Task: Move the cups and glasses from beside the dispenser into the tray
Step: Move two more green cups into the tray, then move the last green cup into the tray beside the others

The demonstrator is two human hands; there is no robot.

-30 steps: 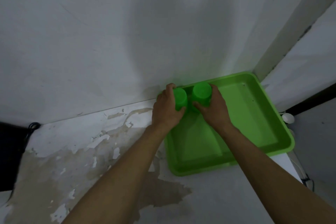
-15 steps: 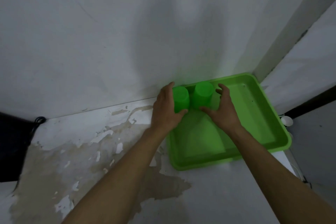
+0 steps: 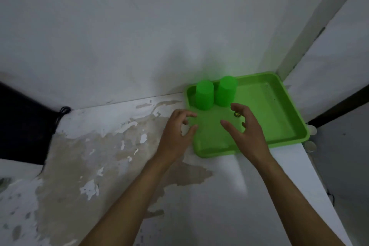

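Two cups in the tray, both hands free

Two green cups, the left cup [image 3: 204, 95] and the right cup [image 3: 226, 91], stand upside down and nearly touching in the tray [image 3: 279, 110], just beyond the fingertips. A careless swing of either hand could likely topple them, since they look light. The left hand [image 3: 177, 132] hovers over the tray's near-left rim, fingers loosely spread, holding nothing. The right hand [image 3: 246, 128] hangs above the tray floor, likewise spread and holding nothing, over the peeling counter [image 3: 119, 156].
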